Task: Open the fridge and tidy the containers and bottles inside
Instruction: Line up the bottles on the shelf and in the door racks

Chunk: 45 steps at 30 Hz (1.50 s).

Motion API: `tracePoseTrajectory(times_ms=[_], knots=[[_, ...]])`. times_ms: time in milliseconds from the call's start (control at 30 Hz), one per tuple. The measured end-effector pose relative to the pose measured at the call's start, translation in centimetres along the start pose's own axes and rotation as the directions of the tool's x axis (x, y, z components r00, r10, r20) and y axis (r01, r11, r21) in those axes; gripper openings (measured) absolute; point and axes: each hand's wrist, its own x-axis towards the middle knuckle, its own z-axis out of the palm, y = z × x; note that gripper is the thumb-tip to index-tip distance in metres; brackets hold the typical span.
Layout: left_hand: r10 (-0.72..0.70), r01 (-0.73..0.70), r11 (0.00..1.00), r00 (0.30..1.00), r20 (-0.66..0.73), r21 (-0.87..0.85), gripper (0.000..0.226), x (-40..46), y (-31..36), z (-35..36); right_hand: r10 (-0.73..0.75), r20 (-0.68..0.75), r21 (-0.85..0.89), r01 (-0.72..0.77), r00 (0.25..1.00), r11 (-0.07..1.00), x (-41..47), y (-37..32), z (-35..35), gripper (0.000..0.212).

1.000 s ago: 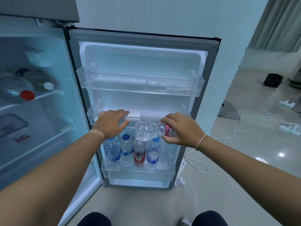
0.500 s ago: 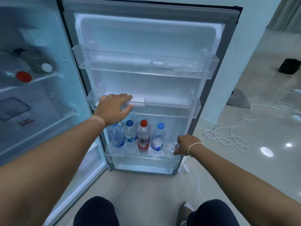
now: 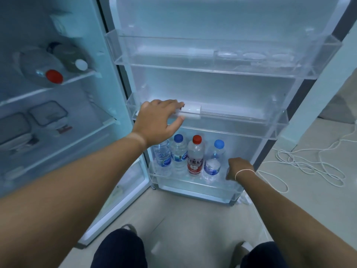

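The fridge stands open, its door (image 3: 222,16) facing me. My left hand (image 3: 156,122) lies on the rim of the middle door shelf (image 3: 241,124), fingers over it and thumb in front. Low down, my right hand (image 3: 239,168) is closed around a clear bottle (image 3: 228,172) at the right end of the bottom door shelf (image 3: 193,187); the hand hides most of that bottle. Beside it stand a blue-capped bottle (image 3: 213,161), a red-capped bottle (image 3: 195,157) and two more water bottles (image 3: 178,153).
Inside the fridge, two big bottles (image 3: 48,70) lie on the upper shelf and lidded containers (image 3: 48,113) sit below them. The top door shelf (image 3: 212,60) holds an egg tray. A white cable (image 3: 309,165) coils on the floor at right. My knees (image 3: 119,248) are at the bottom.
My right hand dropped from the middle door shelf to the bottom one with the clear bottle. My left hand stayed on the middle shelf's rim. The view came closer.
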Motion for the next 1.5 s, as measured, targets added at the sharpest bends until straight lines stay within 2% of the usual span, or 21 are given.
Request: tracePoseTrajectory(times_ms=[133,267,500,600,767,967,1167,1333,1433,1500], knots=[[-0.001,0.001,1.000,1.000,-0.005,0.008,0.063,0.0,0.1,0.1,-0.036,-0.069,-0.057,0.033,0.997,0.998,1.1,-0.5,2.0,0.037],[-0.006,0.006,1.000,1.000,-0.012,0.000,0.062,0.0,0.1,0.1,-0.003,-0.139,-0.047,-0.004,0.990,0.999,2.2,-0.4,3.4,0.034],[-0.004,0.004,1.000,1.000,-0.009,0.000,0.058,0.0,-0.1,0.2,0.007,-0.208,0.141,0.022,0.978,0.990,2.7,-0.5,3.3,0.036],[-0.005,0.005,1.000,1.000,-0.002,0.008,0.053,0.1,-0.1,0.4,0.029,-0.188,0.266,0.023,0.982,0.964,2.6,-0.9,3.2,0.039],[-0.004,0.004,1.000,1.000,0.002,0.007,0.063,-0.1,0.0,0.1,-0.015,-0.216,0.280,0.077,0.976,0.957,1.7,-0.7,2.6,0.046],[-0.007,0.006,1.000,0.999,0.032,0.027,0.058,-0.1,-0.1,0.0,0.027,-0.214,0.342,0.048,0.977,0.939,0.6,-0.6,1.7,0.058],[-0.007,0.003,0.999,0.991,0.136,0.033,0.057,-0.1,0.1,-0.7,0.116,-0.130,0.338,-0.066,0.985,0.939,-1.8,-2.0,-0.6,0.040],[0.008,-0.018,0.999,0.958,0.288,0.030,0.054,0.0,0.3,-2.5,-0.023,-0.011,0.255,0.026,1.000,0.967,-4.9,-4.2,-3.6,0.038],[-0.036,0.011,0.996,0.957,0.289,0.086,0.056,-0.4,-0.2,-4.0,-0.121,0.045,0.197,0.110,0.992,0.974,-7.1,-6.5,-5.7,0.030],[-0.066,0.039,0.994,0.961,0.268,0.106,0.056,-1.0,-1.4,-5.5,-0.186,0.025,0.194,0.178,0.982,0.965,-8.5,-8.5,-7.1,0.046]])
